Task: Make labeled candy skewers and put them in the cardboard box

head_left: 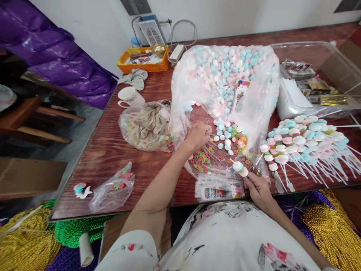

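A thin white stick threaded with white and pink marshmallow discs (240,168) sits over the table's near edge. Its long axis is slanted and the tip points far-left. The right hand (258,189) pinches its near end. The left hand (198,136), fingers bunched, reaches among loose pastel sweets (228,135) inside the large clear plastic bag (262,98); whether it grips one is unclear. Finished marshmallow sticks (304,145) lie to the right. The print on the flat packets (218,192) is too small to read.

Pink, blue and white candies (225,66), orange tray (141,66), red-brown wood-grain table (113,150), purple sheet (56,49).
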### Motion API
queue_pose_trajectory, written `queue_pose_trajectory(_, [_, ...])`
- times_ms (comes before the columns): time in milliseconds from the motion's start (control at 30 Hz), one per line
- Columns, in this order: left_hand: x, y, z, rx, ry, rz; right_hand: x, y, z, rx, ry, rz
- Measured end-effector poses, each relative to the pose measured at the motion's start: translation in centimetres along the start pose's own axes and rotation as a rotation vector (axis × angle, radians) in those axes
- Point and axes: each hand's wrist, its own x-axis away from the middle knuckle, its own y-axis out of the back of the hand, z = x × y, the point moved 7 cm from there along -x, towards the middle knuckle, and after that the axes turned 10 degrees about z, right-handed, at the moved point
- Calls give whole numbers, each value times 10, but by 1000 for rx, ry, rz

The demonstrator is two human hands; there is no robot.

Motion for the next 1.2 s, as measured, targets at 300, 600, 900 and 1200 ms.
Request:
queue_pose_trajectory(300, [8, -33, 11, 50, 57, 92, 2, 2, 0, -49, 36, -6])
queue_pose_trajectory(600, [36, -11, -6, 216, 34, 4, 11, 11, -19, -303, -60, -194])
queue_pose_trajectory(900, [79, -11, -24, -7, -29, -15, 11, 11, -28, -396, -97, -265])
queue_pose_trajectory(1200, [60, -67, -70, -126, -44, 148, 13, 14, -30, -448, -122, -333])
